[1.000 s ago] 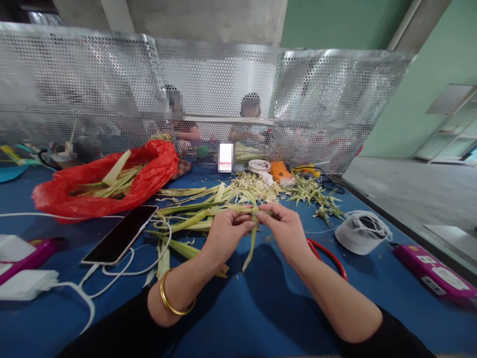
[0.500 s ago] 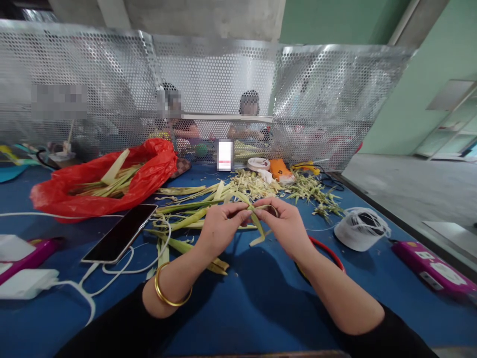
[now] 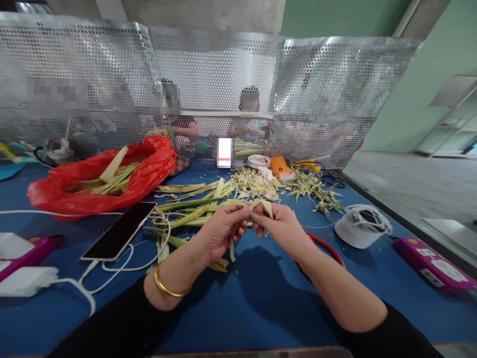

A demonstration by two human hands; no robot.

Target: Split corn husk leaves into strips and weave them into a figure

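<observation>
Near the middle of the blue table, my left hand pinches a pale green leaf strip, fingers curled. My right hand grips the same leaf piece from the other side, its fingertips almost meeting those of the left. One end of leaf hangs below the left fingers, and another part folds up over the right fingers. Behind and left of the hands lie long green and yellowish leaves. Beyond them is a heap of shredded pale leaf bits. How the strip is folded between the fingertips is hidden.
At left are a red plastic bag of leaves, a phone and white cables. To the right stand a roll of white cord, a red ring and a purple box. Two people sit behind the perforated screen.
Both hands have turned and the leaf is folded differently: its loose end, earlier below the right fingers, now hangs under the left. Part of it rises over the right hand.
</observation>
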